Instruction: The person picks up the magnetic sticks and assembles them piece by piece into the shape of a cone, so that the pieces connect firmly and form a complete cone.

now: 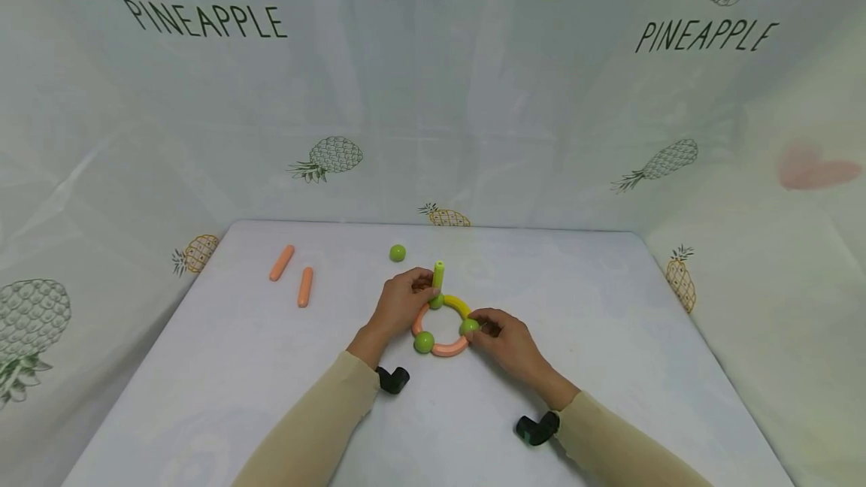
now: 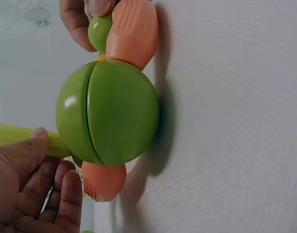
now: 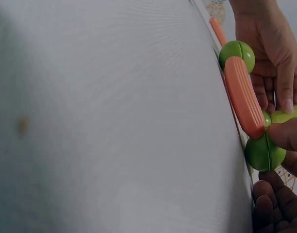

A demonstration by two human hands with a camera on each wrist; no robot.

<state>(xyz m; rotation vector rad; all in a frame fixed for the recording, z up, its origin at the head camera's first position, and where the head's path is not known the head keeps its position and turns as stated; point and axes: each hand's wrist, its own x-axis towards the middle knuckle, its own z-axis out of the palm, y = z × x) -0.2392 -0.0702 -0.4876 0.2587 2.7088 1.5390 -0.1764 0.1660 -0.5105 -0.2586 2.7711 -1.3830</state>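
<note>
A ring of curved pieces and green balls lies on the white table. Its curves are two orange pieces [image 1: 449, 349] and a yellow one [image 1: 458, 305]. A yellow-green rod [image 1: 438, 275] extends from the far green ball [image 1: 437, 301]; the left hand [image 1: 395, 307] pinches this rod near its base, as the left wrist view also shows. At the ring's right side, the right hand [image 1: 509, 346] holds another green ball [image 1: 470, 328] between thumb and fingers. The near-left green ball [image 2: 109, 111] is untouched and joins two orange pieces.
Two straight orange rods [image 1: 306, 287] lie apart at the table's far left. A loose green ball [image 1: 398, 252] sits behind the ring. A pineapple-printed cloth [image 1: 433, 96] hangs behind the table [image 1: 595, 284]. Both wrists carry black devices [image 1: 537, 429].
</note>
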